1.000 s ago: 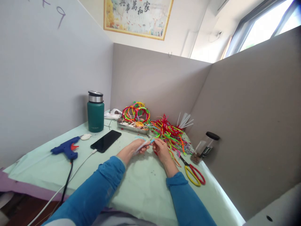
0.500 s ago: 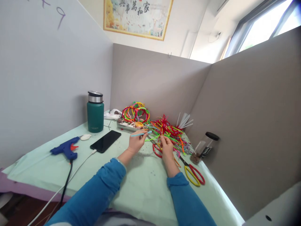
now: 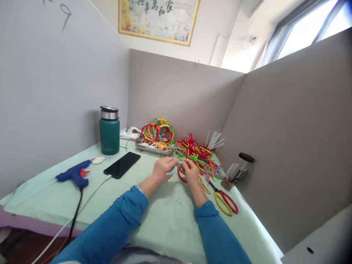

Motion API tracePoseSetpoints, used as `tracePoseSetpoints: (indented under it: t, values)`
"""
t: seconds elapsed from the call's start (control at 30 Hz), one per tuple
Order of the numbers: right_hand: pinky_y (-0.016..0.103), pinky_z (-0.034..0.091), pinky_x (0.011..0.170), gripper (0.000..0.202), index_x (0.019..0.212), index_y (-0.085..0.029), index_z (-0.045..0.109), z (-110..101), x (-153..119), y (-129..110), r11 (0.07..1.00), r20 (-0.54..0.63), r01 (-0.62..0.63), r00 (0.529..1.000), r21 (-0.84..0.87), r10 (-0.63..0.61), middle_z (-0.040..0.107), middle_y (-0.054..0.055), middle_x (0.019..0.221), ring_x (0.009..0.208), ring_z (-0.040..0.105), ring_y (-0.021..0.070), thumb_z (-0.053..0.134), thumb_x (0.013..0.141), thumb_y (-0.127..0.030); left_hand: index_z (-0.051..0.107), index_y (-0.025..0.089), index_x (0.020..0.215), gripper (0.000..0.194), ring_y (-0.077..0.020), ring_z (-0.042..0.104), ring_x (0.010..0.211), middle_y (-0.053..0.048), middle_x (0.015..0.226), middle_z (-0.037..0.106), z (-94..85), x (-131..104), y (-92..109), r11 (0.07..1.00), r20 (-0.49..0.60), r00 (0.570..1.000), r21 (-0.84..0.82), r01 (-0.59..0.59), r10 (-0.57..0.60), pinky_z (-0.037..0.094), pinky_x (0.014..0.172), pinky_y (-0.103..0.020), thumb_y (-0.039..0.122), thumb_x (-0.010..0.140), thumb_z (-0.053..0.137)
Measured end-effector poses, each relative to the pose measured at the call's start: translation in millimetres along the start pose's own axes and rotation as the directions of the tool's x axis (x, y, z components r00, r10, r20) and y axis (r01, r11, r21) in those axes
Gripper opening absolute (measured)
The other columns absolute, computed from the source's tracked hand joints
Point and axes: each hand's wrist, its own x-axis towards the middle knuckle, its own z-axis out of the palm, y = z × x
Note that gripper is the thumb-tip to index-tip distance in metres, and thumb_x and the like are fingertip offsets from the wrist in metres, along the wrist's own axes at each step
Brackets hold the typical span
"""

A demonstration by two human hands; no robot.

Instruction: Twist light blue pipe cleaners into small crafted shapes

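1 light-blue fuzzy strip (image 3: 171, 171) sits between my 2 hands, above the middle of the worktop (image 3: 162, 223), bent in a curve with its free end hanging under my left hand (image 3: 162, 171). My left fingers are pinched on it, and the fingers of my right hand (image 3: 189, 173) close on it just beside them; what exactly lies under the tips I can't make out. With so little strip showing between the 2 grips, a slack pinch could let the bend spring open, and too hard a twist could kink it in the wrong place.

Just under my right hand lies a red loop (image 3: 180, 175), mostly covered; if I drop my wrist, I could snag it. Behind it the tangled pile of coloured strips (image 3: 196, 151) comes close to my fingers, so the loose end might catch there. The scissors (image 3: 224, 200) lie near my right forearm, where a wide elbow could push them. Farther left, the glue gun (image 3: 73, 174) and the phone (image 3: 122, 165) trail 2 cords over the near edge; a tug from my sleeve could drag either.
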Motion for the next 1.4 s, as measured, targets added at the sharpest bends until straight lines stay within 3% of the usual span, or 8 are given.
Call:
tracePoseSetpoints:
  t: [0.17,0.4,0.93,1.4]
  values:
    - [0.023,0.033,0.047,0.023,0.079,-0.018,0.064,1.2,-3.1,-4.2,0.998,0.035,0.038,0.999,0.056,-0.040,0.051,-0.004,0.055,0.049,0.042,0.0104,0.061,0.073,-0.040,0.066,0.021,0.102,0.027,-0.0158,0.056,0.074,-0.005,0.076,0.064,-1.8,1.3,4.1,0.983,-0.080,0.990,0.154,-0.099,0.112,0.042,0.064,-0.026,0.018,0.088,0.043]
    - [0.023,0.033,0.046,0.024,0.073,-0.017,0.066,2.0,-5.2,-9.0,0.992,0.037,-0.027,0.999,0.124,0.023,0.050,-0.003,0.052,0.048,0.041,0.0103,0.063,0.071,-0.040,0.065,0.022,0.102,0.026,-0.0161,0.056,0.076,-0.004,0.078,0.064,-0.1,0.1,0.2,0.978,-0.001,0.993,0.169,-0.119,0.121,0.042,0.068,-0.027,0.016,0.085,0.046]
    - [0.023,0.031,0.043,0.031,0.079,-0.015,0.068,4.9,-5.6,-10.7,0.993,0.103,-0.062,0.993,0.097,0.052,0.051,-0.003,0.050,0.045,0.040,0.0094,0.064,0.072,-0.045,0.063,0.025,0.106,0.030,-0.0145,0.059,0.077,-0.003,0.084,0.063,4.3,-6.2,-2.4,0.991,0.096,0.989,0.083,0.106,-0.114,0.040,0.064,-0.023,0.018,0.081,0.049]
    - [0.021,0.030,0.041,0.025,0.079,-0.016,0.065,7.2,-4.4,-4.6,0.979,0.082,-0.113,0.992,0.171,0.101,0.058,-0.001,0.060,0.043,0.040,0.0072,0.064,0.069,-0.039,0.063,0.024,0.104,0.029,-0.0146,0.059,0.076,-0.003,0.086,0.064,5.2,-6.6,-2.3,0.989,0.114,0.986,0.093,0.113,-0.124,0.040,0.063,-0.023,0.017,0.080,0.048]
